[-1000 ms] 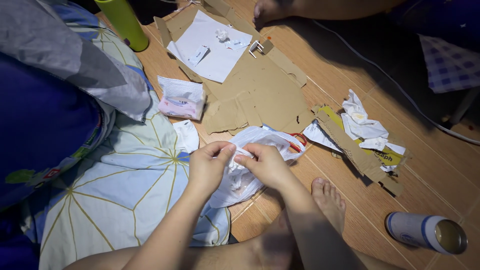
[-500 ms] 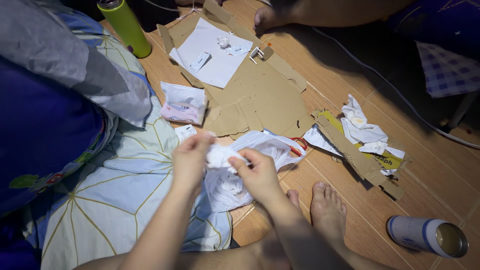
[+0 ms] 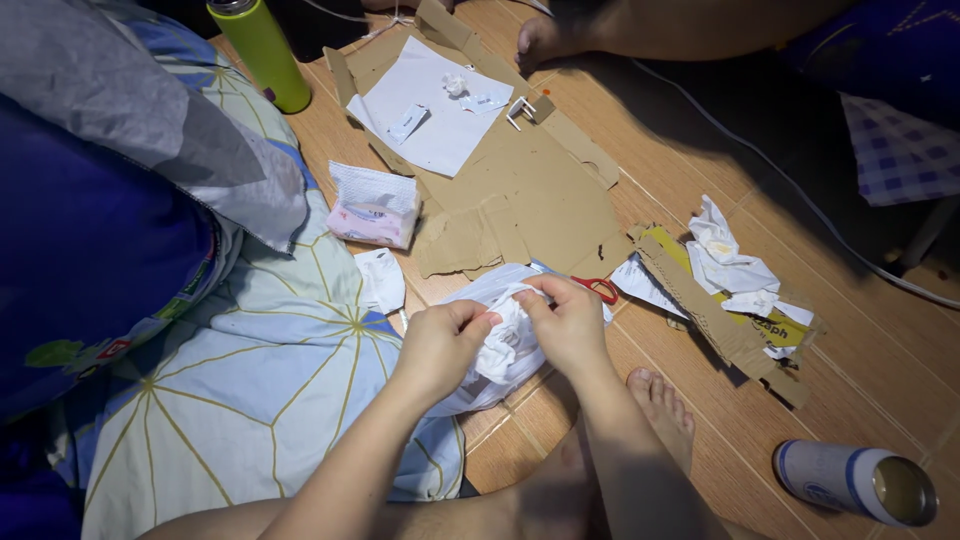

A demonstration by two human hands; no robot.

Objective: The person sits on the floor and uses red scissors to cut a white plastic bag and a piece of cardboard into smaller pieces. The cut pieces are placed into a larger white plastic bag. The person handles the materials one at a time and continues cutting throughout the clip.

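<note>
Two hands are seen, both closed on one white plastic bag (image 3: 500, 345). The left hand (image 3: 440, 345) is pinched on the bag's crumpled top edge; the right hand (image 3: 570, 320) is gripped on the same bunch from the other side, fingertips nearly meeting. The bag is held low over the floor, at the edge of the bedsheet (image 3: 250, 390), just ahead of one bare foot (image 3: 660, 410).

Counted around it: one flattened cardboard sheet (image 3: 530, 190), with one white paper sheet (image 3: 430, 110) laid on it and a few small scraps on that. One tissue pack (image 3: 372, 208), soft, pink and white, is set beside the cardboard. One pair of scissors (image 3: 600, 290), red-handled, is partly covered by the bag. One green bottle (image 3: 262, 55), cylindrical, is stood upright at top left. One can (image 3: 855, 482), blue and white, is laid on its side at bottom right, open end shown. One torn cardboard strip (image 3: 720, 315) is piled with several crumpled white papers (image 3: 730, 265). One white cable (image 3: 800, 190) is run across the floor.

The floor (image 3: 800, 380) is wood-pattern plank, tan, smooth. The bedsheet is pale blue with yellow lines, wrinkled; a dark blue pillow (image 3: 90, 250) is lying on it. Another person's foot (image 3: 545, 40) is seen at the top edge. The far side is in shadow.
</note>
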